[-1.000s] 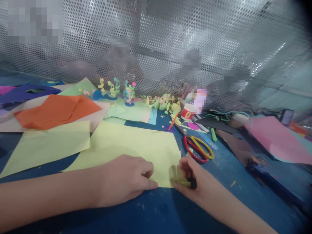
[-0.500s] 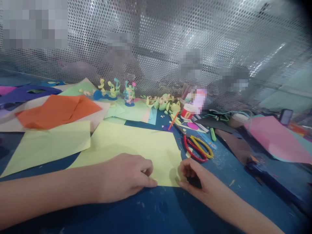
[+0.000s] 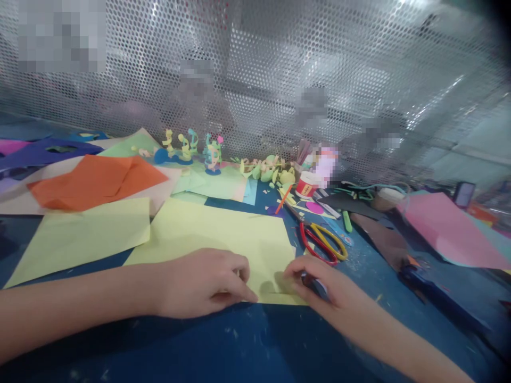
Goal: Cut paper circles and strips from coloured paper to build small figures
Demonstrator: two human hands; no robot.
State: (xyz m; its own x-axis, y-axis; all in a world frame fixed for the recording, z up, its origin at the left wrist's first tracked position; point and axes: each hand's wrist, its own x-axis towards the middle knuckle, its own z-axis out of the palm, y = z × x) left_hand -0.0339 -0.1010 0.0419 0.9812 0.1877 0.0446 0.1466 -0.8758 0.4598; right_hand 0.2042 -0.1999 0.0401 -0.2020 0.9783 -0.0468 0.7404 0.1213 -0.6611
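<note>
A pale yellow paper sheet (image 3: 223, 234) lies flat on the blue table (image 3: 255, 346) in front of me. My left hand (image 3: 199, 282) rests on its near edge with the fingers curled, pinning the sheet down. My right hand (image 3: 323, 287) is at the sheet's near right corner, fingertips touching the paper beside the left hand's fingertips. A small dark pen-like tool (image 3: 317, 283) is held in that hand, mostly hidden by the fingers. Red and yellow scissors (image 3: 321, 243) lie just beyond my right hand.
A second yellow sheet (image 3: 83, 236) and an orange sheet (image 3: 96, 181) lie to the left, and a pink sheet (image 3: 451, 229) to the right. Small paper figures (image 3: 187, 149), scraps and a glue pot (image 3: 306, 186) stand at the back before a perforated metal screen (image 3: 279, 80).
My right hand has slid left onto the sheet's corner, and the small yellow scrap it held a second ago no longer shows. My left hand has stayed on the paper.
</note>
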